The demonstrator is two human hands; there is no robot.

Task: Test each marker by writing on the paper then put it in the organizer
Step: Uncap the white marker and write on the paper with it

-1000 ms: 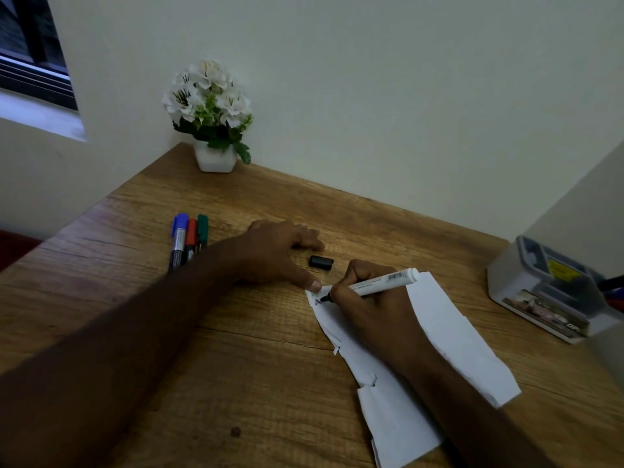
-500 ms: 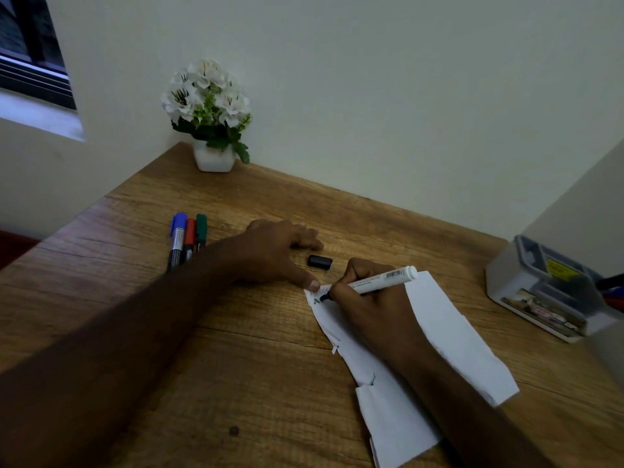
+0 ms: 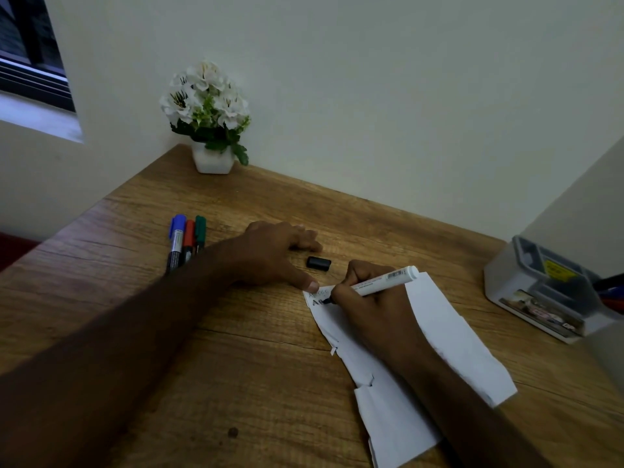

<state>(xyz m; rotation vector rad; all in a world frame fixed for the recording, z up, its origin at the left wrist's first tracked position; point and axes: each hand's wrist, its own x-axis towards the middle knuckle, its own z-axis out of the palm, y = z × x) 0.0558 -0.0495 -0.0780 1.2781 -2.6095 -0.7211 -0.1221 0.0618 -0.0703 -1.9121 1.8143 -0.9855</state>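
My right hand [image 3: 368,298] grips a white marker [image 3: 381,282], its black tip touching the top left corner of a torn white paper [image 3: 449,336] where dark letters show. My left hand [image 3: 270,255] lies flat on the wooden table [image 3: 236,366], its thumb pressing the paper's corner. The marker's black cap [image 3: 318,263] lies on the table between my hands. A blue marker [image 3: 176,241], a red marker [image 3: 188,241] and a green marker [image 3: 200,233] lie side by side to the left. The grey organizer [image 3: 540,292] stands at the right edge, with a few markers in it.
A white pot of white flowers [image 3: 211,119] stands in the table's far left corner against the wall. A window is at the upper left. A pale wall panel rises behind the organizer on the right.
My right hand has written a little more on the paper's top corner; the marker tip has shifted slightly. My left hand stays in place.
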